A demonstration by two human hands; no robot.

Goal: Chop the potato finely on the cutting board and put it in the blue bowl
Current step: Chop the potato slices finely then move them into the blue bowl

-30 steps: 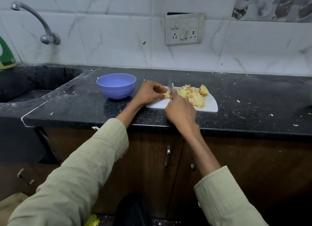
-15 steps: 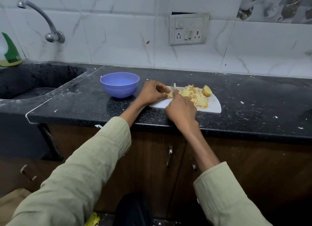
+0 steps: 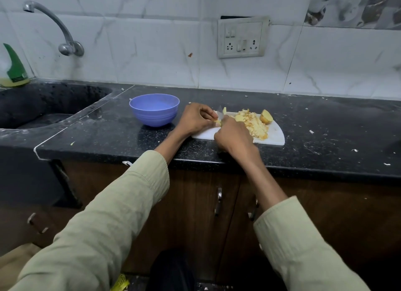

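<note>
Your left hand [image 3: 196, 119] pinches a small potato piece [image 3: 218, 123] at the near-left part of the white cutting board [image 3: 275, 132], fingers curled to steady it for the blade. Your right hand [image 3: 233, 135] is clamped on a knife [image 3: 220, 115]; only the blade tip shows above the knuckles, the handle hidden in the grip. The two hands sit together, almost touching, over the piece being cut. Chopped potato [image 3: 252, 123] is heaped mid-board, pushed rightward, likely to keep the cutting spot free. One uncut potato chunk [image 3: 266, 116] waits at the far right corner of the board, beside the heap. The blue bowl [image 3: 154, 109] stands empty on the black counter [image 3: 325, 125], just left of your left hand, close enough for a short transfer. The board's near edge lies near the counter's front edge, so keep sweeps directed away from that drop. Open counter runs to the right of the board; the sink [image 3: 43, 108] opens beyond the bowl on the left.
</note>
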